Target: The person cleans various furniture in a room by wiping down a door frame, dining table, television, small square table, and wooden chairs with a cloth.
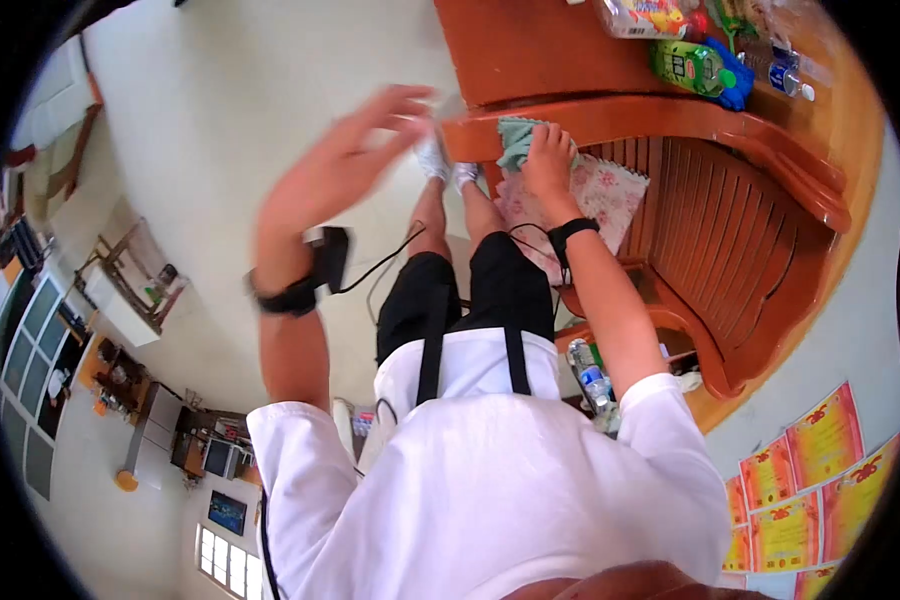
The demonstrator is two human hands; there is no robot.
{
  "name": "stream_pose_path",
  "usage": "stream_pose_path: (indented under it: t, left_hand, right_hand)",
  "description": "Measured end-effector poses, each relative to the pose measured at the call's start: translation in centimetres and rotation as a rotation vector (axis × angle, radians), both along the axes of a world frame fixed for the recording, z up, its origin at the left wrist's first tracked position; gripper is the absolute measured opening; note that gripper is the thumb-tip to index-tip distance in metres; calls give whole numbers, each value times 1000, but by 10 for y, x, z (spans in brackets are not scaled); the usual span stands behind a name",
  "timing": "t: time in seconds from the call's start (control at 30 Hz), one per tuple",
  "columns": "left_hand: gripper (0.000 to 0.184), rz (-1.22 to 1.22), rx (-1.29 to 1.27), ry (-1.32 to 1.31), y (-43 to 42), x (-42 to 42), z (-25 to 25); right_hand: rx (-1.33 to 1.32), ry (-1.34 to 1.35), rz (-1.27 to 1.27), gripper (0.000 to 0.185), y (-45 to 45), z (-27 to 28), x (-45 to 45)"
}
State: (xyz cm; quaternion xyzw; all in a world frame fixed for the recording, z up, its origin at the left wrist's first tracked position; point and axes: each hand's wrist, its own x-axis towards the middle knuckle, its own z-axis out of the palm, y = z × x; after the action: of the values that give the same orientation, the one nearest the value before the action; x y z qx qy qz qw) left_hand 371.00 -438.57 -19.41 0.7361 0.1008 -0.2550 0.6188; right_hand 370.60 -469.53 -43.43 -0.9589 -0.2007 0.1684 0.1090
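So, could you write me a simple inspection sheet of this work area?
Surface: glossy reddish-brown wooden armrest of a slatted chair; pink floral cloth on its seat.
Job's things: crumpled pale green cloth, lying against the armrest's end.
Clutter: green-labelled plastic bottle beyond the armrest; clear plastic bottle with blue label near the person's right side.
Hands: right hand grips the pale green cloth; left hand is raised, motion-blurred, seemingly holding nothing.
Cables: thin black cable from the black left wristband; another near the right wrist.
Surroundings: pale floor; red-and-yellow sheets on the wall.
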Motion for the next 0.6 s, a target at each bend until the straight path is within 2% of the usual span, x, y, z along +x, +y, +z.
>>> stream_pose_path:
  t: [0.07,0.1,0.17,0.2,0.23,0.27,0.3,0.33,0.43,0.47,0.53,0.57,0.6]
  left_hand:
    - [36,50,247,-339,54,-3,131]
    - [37,123,289,-518,71,-9,200]
    - [38,346,157,-933,78,-34,337]
    - [39,447,76,-1164,69,-51,406]
    - [40,504,43,-1373,56,-67,464]
    - [41,521,46,-1536,43,-87,507]
    - [41,468,136,-1679,29,-117,542]
    - [41,409,224,-1745,20,-144,556]
    - [40,310,504,-1847,-1,-210,571]
    - [40,316,567,-1838,0,-229,570]
    - [40,352,647,-1794,14,-252,572]
    - [40,371,691,-1799,4,-278,582]
    - [40,371,718,-1782,6,-297,585]
  right_hand:
    - [-37,242,11,47,-3,20,18]
    - [-21,350,15,52,-9,17,23]
    - [-117,628,-62,55,-19,17,41]
    - [10,624,-48,49,-28,17,44]
    - [58,528,106,45,-42,-15,47]
    - [338,561,140,32,-42,19,48]
    - [242,810,44,29,-25,63,69]
    - [262,757,176,39,-35,48,60]
    - [101,515,593,75,-71,-13,37]
    - [-123,1092,575,95,-56,29,20]
    - [-228,1052,325,86,-43,100,-47]
    - [-263,949,407,83,-48,120,-52]
    - [-278,871,464,80,-50,117,-72]
